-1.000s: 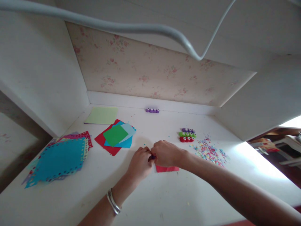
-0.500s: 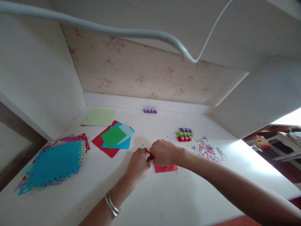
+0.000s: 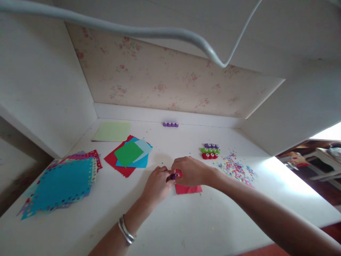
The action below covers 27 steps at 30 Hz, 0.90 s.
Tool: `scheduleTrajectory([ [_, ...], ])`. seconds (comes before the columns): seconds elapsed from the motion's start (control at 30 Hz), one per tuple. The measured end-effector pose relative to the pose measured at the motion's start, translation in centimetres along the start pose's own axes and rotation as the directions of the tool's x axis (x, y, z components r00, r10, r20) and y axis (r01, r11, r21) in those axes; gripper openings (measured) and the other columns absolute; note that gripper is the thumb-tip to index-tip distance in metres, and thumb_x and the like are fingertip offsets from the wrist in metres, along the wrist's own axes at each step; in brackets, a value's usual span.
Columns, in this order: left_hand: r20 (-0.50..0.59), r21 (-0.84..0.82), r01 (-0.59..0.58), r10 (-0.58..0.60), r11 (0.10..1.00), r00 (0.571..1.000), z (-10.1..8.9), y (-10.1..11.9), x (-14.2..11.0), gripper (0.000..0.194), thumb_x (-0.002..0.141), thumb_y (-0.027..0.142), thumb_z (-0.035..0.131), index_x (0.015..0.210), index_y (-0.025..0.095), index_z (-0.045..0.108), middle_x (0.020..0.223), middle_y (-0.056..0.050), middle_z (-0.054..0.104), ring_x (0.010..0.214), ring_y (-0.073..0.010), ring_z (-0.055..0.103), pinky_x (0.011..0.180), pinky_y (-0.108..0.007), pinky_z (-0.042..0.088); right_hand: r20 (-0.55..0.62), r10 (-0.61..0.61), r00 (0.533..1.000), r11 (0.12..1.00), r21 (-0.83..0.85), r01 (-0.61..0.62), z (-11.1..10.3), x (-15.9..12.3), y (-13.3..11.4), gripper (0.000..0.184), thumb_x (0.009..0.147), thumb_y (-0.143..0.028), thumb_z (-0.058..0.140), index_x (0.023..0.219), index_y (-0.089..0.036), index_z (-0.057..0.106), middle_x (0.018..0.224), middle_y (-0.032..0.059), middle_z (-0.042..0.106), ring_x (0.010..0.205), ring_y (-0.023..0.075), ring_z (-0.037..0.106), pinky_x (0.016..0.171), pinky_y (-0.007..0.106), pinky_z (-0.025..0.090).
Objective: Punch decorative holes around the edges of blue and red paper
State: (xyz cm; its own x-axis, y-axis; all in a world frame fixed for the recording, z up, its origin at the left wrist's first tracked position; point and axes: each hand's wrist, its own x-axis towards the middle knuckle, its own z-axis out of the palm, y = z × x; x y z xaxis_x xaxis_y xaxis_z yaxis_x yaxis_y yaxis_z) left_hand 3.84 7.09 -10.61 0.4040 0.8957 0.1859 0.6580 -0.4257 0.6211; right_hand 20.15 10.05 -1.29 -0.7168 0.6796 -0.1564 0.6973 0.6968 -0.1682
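Observation:
Near the middle of the table, my left hand (image 3: 157, 183) and my right hand (image 3: 190, 171) meet. Between my left fingertips shows a small dark purple piece (image 3: 172, 176), mostly hidden; its kind is unclear. Right beside it, a red craft punch (image 3: 178, 173) with a pale round spot peeks out of my closed right fingers. Its lower part is covered by the hand. A square of red paper (image 3: 188, 189) lies on the table under my right hand, its upper part hidden.
Coloured sheets (image 3: 128, 153) overlap left of centre. A stack of punched-edge sheets (image 3: 64, 181) lies farther left, pale green paper (image 3: 112, 131) behind. Small punches (image 3: 211, 150) in rows and confetti (image 3: 236, 167) sit right; purple punches (image 3: 171, 124) line the back. A white cable (image 3: 160, 32) hangs overhead.
My right hand has turned and shifted slightly right, so the red punch and more of the purple piece now show between the hands. My left hand has barely moved.

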Motion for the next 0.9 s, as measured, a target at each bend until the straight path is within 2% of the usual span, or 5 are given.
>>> scheduleTrajectory([
  [0.17,-0.021,-0.034,0.008,-0.009,0.999,1.0,0.0,-0.1,-0.3,0.021,0.084,0.021,0.073,0.105,0.021,0.073,0.098,-0.004,0.071,0.096,-0.0228,0.063,0.089,-0.035,0.049,-0.312,0.242,0.919,0.96,0.215,-0.18,3.8,-3.6,3.0,0.021,0.096,-0.026,0.051,0.101,-0.021,0.071,0.103,0.0072,0.073,0.093,0.02,0.068,0.082,0.033,0.053],
  [0.3,-0.029,-0.057,0.006,-0.007,0.998,1.0,0.3,-0.4,-0.4,0.026,0.086,0.021,0.072,0.112,0.022,0.069,0.106,-0.004,0.07,0.101,-0.0224,0.062,0.092,-0.036,0.05,-0.371,0.217,0.903,0.97,0.181,-0.159,8.1,-5.9,4.8,0.032,0.097,-0.029,0.055,0.127,-0.021,0.064,0.131,0.0119,0.065,0.122,0.0275,0.059,0.107,0.051,0.044],
  [0.4,-0.049,-0.081,0.004,-0.008,0.997,0.999,0.6,-0.7,-0.6,0.022,0.089,0.02,0.066,0.111,0.023,0.067,0.106,-0.004,0.068,0.101,-0.0223,0.062,0.092,-0.037,0.05,-0.381,0.214,0.9,0.972,0.178,-0.156,9.7,-6.7,5.3,0.036,0.099,-0.027,0.051,0.134,-0.024,0.06,0.14,0.0099,0.06,0.13,0.0276,0.054,0.114,0.057,0.036],
  [0.7,-0.118,-0.101,0.06,-0.072,0.993,0.99,0.5,-0.3,-0.7,0.02,0.097,0.028,0.055,0.116,0.025,0.061,0.112,-0.007,0.063,0.099,-0.0204,0.065,0.086,-0.033,0.056,-0.468,0.261,0.844,0.947,0.296,-0.128,10.2,-7.2,6.2,0.04,0.097,-0.026,0.054,0.137,-0.02,0.058,0.141,0.012,0.058,0.131,0.0284,0.053,0.115,0.057,0.038],
  [0.9,-0.174,-0.081,0.035,-0.048,0.996,0.984,0.5,0.2,-0.7,0.021,0.098,0.031,0.056,0.117,0.025,0.062,0.112,-0.006,0.066,0.098,-0.0188,0.067,0.083,-0.029,0.059,-0.497,0.315,0.809,0.892,0.447,-0.073,9.0,-7.7,5.8,0.036,0.1,-0.027,0.05,0.134,-0.023,0.058,0.134,0.0115,0.063,0.127,0.028,0.055,0.11,0.056,0.044],
])
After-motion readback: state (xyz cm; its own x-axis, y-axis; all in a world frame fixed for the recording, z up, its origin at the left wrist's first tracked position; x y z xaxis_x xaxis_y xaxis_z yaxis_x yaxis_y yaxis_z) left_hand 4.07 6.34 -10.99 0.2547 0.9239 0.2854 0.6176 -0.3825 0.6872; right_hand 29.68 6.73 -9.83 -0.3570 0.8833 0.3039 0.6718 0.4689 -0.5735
